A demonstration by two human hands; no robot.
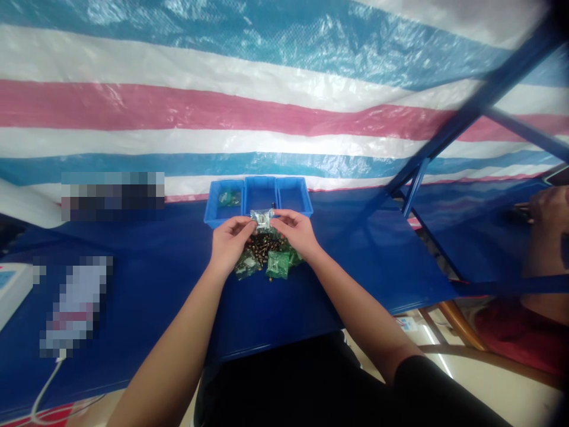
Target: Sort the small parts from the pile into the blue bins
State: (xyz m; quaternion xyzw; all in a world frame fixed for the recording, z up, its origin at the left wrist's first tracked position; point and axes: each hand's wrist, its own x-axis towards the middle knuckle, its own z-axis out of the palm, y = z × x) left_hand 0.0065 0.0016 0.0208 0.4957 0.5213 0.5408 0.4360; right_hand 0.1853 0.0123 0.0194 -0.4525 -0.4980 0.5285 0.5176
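Here, my left hand (pixel 231 237) and right hand (pixel 296 228) pinch a small clear bag (pixel 262 219) by its two sides, its contents too small to make out. Just below my fingers lies a heap of dark little pieces (pixel 260 246) – half hidden by my palms – among crinkled green packets (pixel 278 265). Beyond my fingertips stand three blue plastic bins (pixel 260 196).

Blue table (pixel 155 284) carries three blue bins (pixel 260 194), green bags (pixel 278 265) and small brown parts (pixel 261 246)
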